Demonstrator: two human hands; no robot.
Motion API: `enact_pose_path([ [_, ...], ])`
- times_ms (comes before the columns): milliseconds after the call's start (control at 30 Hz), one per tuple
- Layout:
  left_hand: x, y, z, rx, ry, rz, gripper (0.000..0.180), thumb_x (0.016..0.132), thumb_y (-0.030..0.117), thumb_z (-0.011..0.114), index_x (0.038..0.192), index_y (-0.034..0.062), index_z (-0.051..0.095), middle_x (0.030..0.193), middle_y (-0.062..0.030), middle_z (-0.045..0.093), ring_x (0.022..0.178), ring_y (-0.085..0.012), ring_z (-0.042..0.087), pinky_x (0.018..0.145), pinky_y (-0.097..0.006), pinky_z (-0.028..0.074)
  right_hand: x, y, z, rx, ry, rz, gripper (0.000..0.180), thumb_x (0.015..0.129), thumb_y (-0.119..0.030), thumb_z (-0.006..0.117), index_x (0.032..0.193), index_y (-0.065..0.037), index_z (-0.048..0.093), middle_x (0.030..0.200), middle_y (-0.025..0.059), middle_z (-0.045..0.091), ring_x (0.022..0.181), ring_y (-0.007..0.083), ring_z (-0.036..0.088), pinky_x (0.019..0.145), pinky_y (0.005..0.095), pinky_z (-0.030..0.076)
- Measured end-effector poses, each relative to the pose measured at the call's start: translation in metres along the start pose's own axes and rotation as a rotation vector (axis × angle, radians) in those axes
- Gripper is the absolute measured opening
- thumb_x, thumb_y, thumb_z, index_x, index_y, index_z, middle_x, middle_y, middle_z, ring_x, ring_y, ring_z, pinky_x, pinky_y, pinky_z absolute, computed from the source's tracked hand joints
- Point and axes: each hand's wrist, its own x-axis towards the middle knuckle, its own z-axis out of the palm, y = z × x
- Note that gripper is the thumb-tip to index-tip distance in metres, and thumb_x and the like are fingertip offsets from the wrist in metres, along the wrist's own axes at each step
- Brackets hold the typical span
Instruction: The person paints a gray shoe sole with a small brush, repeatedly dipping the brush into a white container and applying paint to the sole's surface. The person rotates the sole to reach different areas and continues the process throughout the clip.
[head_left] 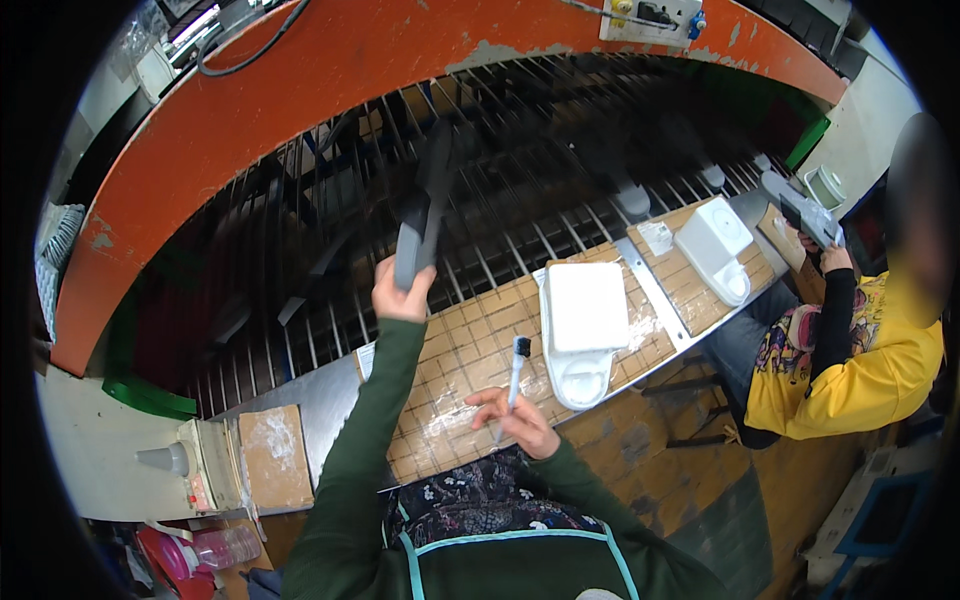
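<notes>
My left hand (402, 292) is stretched forward at the edge of the rack of metal rods, its fingers closed around one end of a long grey-and-black shoe sole (411, 245). The sole's far end is dark and blurred over the rods. Lower down, my right hand (522, 422) pinches a thin white-handled brush (514, 378) with black bristles pointing up. Beside that hand, to the right, a white plastic tub (584, 310) with a small round hollow at its near end stands on the cardboard-covered bench (455, 370).
An orange metal housing (330, 95) arches over the rod rack (520, 240), where more soles lie. At right, a co-worker in yellow (850, 350) holds a grey sole (803, 213) near a second white tub (715, 245). A pink-lidded bottle (215, 550) stands lower left.
</notes>
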Motion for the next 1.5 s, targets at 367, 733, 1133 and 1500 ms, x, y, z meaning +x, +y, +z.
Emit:
enact_pose_path([
  [367, -0.201, 0.060, -0.131, 0.818, -0.283, 0.502, 0.051, 0.072, -0.009, 0.060, 0.123, -0.0078, 0.059, 0.132, -0.0222, 0.056, 0.123, -0.0400, 0.051, 0.104, -0.045, 0.039, -0.096, -0.104, -0.020, -1.119, 0.858, -0.110, 0.014, 0.091, -0.013, 0.064, 0.098, -0.001, 0.068, 0.078, 0.0040, 0.061, 0.065, 0.0091, 0.052, 0.060, 0.0257, 0.041],
  [733, -0.178, 0.014, -0.104, 0.650, -0.643, 0.481, 0.074, 0.076, 0.045, 0.076, 0.117, -0.0145, 0.058, 0.134, -0.0301, 0.049, 0.129, -0.0439, 0.043, 0.105, -0.048, 0.039, -0.079, -0.104, -0.026, -2.155, 0.858, -0.156, 0.010, 0.081, -0.024, 0.073, 0.091, -0.020, 0.074, 0.077, -0.0038, 0.059, 0.071, 0.0163, 0.055, 0.074, 0.0373, 0.027],
  [1133, -0.161, 0.026, -0.085, -0.283, -0.210, -0.023, 0.073, 0.096, 0.059, 0.039, 0.152, 0.0146, 0.024, 0.150, -0.0129, 0.033, 0.135, -0.0276, 0.036, 0.112, -0.042, 0.029, -0.080, -0.101, -0.023, -2.155, 0.864, -0.201, 0.011, 0.079, -0.023, 0.075, 0.090, -0.021, 0.075, 0.079, -0.0041, 0.061, 0.072, 0.0161, 0.054, 0.074, 0.0373, 0.027],
  [1500, -0.199, 0.029, -0.104, -1.584, -0.035, -0.457, 0.084, 0.089, 0.075, 0.037, 0.145, 0.0118, 0.039, 0.141, -0.0073, 0.046, 0.122, -0.0246, 0.048, 0.105, -0.040, 0.040, -0.083, -0.106, -0.030, -2.139, 0.769, -0.031, 0.009, 0.085, -0.021, 0.069, 0.090, -0.015, 0.074, 0.073, 0.0020, 0.060, 0.065, 0.0195, 0.055, 0.074, 0.0370, 0.031],
])
